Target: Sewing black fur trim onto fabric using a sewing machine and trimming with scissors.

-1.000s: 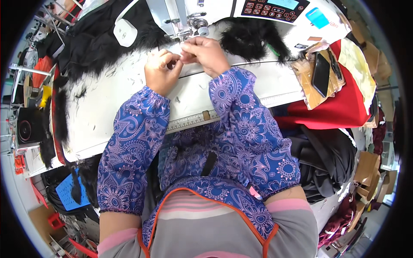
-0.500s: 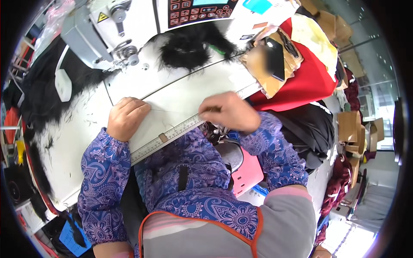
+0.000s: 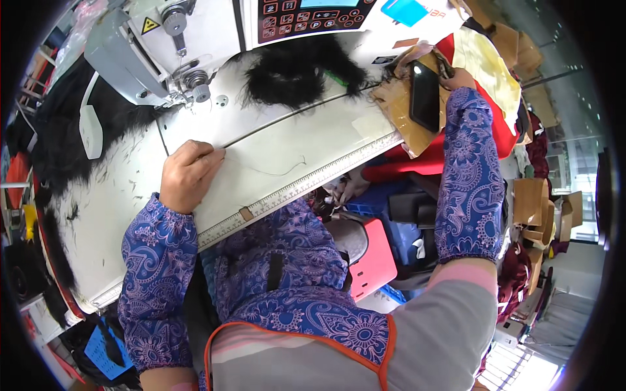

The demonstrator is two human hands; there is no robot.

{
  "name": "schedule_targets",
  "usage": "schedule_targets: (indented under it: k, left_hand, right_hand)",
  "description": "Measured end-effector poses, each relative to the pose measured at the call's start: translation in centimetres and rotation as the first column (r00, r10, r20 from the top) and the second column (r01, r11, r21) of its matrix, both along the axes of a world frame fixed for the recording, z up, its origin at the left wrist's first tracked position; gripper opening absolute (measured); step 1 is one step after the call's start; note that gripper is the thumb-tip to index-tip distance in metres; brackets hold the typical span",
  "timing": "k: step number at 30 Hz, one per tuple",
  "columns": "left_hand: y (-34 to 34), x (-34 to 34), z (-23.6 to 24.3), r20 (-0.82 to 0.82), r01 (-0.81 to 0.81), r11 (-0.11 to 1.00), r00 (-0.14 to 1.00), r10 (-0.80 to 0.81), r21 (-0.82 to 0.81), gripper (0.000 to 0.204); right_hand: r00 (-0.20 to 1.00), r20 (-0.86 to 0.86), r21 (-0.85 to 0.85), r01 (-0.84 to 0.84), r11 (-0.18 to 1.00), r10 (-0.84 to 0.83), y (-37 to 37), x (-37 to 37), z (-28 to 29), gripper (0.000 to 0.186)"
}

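My left hand (image 3: 190,174) is closed over the white sewing table (image 3: 111,234), pinching a thin dark thread (image 3: 274,174) that trails to the right across it. My right hand (image 3: 458,78) is at the far right, beside a dark phone (image 3: 424,98) on a crumpled piece of cardboard (image 3: 403,122); its fingertips are hidden among the layers. A sewing machine (image 3: 130,58) stands beyond my left hand, its needle area (image 3: 189,98) uncovered by hands. A measuring scale (image 3: 293,192) runs along the table's front edge.
Black furry material (image 3: 287,78) lies right of the needle, and more black fabric (image 3: 62,130) at the left with a white curved fitting (image 3: 91,130). Red fabric (image 3: 502,130) and pale yellow cloth (image 3: 482,58) are at the right. Cardboard boxes (image 3: 535,212) stand farther right.
Both hands have left the needle area: my left hand moved down-left onto the tabletop, and my right hand swept down, then out to the pile beside the phone. The view has shifted too.
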State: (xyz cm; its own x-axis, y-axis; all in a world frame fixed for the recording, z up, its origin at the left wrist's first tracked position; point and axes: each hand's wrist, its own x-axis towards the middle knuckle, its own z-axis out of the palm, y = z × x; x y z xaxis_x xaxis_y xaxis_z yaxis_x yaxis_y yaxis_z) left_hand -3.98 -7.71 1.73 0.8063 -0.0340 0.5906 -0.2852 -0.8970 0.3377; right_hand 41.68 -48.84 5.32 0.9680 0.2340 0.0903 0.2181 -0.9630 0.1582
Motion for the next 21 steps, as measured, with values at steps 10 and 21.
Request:
schedule_targets:
  k: [10, 21]
  left_hand:
    - [0.6, 0.3, -0.3, 0.023, -0.068, 0.996, 0.997, 0.069, -0.05, 0.01]
    - [0.5, 0.2, -0.5, 0.028, -0.078, 0.997, 0.997, 0.079, -0.019, 0.01]
  right_hand:
    - [0.98, -0.143, 0.879, 0.062, 0.473, 0.139, -2.2, -21.9, 1.1, 0.036]
    - [-0.002, -0.647, 0.728, 0.294, 0.619, 0.762, 8.2, -40.0, -2.5, 0.028]
